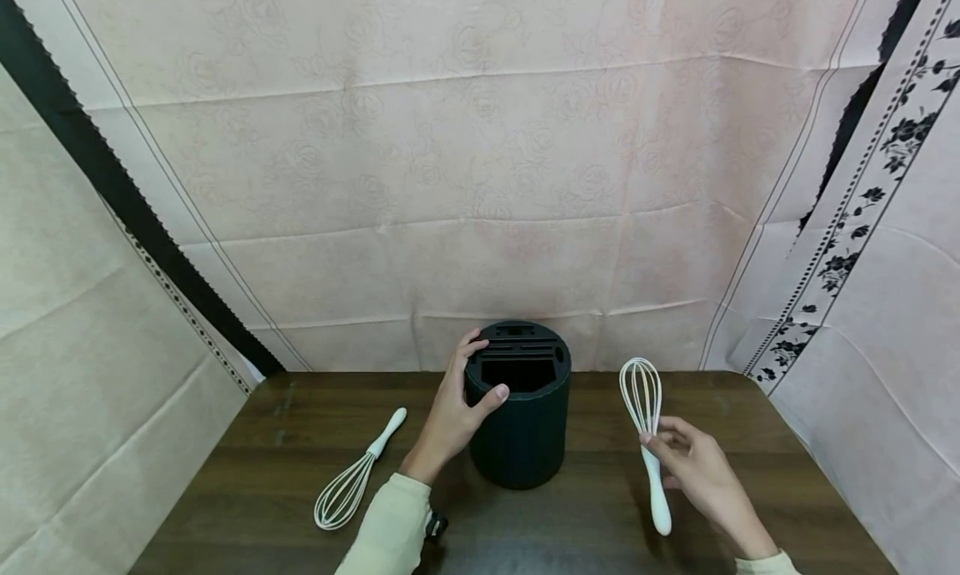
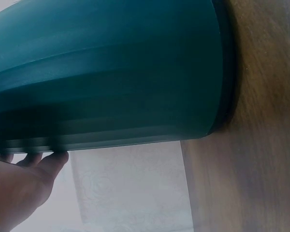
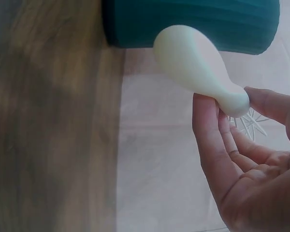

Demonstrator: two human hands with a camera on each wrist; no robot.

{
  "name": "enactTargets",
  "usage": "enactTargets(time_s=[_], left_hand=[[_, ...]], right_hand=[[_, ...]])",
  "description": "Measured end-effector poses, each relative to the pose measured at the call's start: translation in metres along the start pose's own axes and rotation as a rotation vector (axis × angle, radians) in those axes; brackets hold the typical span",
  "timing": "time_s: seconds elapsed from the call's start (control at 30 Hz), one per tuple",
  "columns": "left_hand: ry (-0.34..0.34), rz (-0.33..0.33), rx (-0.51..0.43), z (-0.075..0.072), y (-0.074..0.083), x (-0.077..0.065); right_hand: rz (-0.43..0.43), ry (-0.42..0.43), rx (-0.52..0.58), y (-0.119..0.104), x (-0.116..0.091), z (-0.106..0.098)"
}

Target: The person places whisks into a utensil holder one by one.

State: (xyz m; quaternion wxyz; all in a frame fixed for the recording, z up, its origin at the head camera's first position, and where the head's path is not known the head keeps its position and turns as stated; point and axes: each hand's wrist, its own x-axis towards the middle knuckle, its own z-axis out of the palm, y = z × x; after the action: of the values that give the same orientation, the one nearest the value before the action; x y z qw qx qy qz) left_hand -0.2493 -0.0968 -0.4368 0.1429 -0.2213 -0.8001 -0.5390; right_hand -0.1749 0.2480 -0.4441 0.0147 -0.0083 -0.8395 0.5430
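Note:
In the head view a dark green cylindrical utensil holder (image 1: pixel 519 442) stands upright on the table, its black top cut with a large opening and narrow slots. My left hand (image 1: pixel 453 404) grips its left side near the rim, thumb at the front and fingers toward the back. To the right, my right hand (image 1: pixel 697 462) pinches a white whisk (image 1: pixel 657 496) between thumb and fingers where handle meets wires. The whisk's wires point up and its handle end (image 3: pixel 188 58) points down. A second white whisk (image 1: pixel 347 490) lies on the table left of my left forearm.
The brown wooden table (image 1: pixel 247 475) ends at a pale patterned cloth (image 1: pixel 480 183) hanging behind it. More cloth hangs at the left (image 1: pixel 82 350) and right, the right one with a black floral border (image 1: pixel 840 267). A dark band sits at my left wrist.

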Motion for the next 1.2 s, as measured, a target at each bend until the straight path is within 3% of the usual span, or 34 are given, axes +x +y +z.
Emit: enactTargets(time_s=[0.87, 1.2], left_hand=[[0.0, -0.005, -0.005, 0.002, 0.001, -0.004], [0.008, -0.007, -0.008, 0.001, 0.001, 0.0]], right_hand=[[-0.179, 0.102, 0.019, -0.048, -0.007, 0.015], [-0.246, 0.185, 0.01, -0.072, -0.004, 0.016]])
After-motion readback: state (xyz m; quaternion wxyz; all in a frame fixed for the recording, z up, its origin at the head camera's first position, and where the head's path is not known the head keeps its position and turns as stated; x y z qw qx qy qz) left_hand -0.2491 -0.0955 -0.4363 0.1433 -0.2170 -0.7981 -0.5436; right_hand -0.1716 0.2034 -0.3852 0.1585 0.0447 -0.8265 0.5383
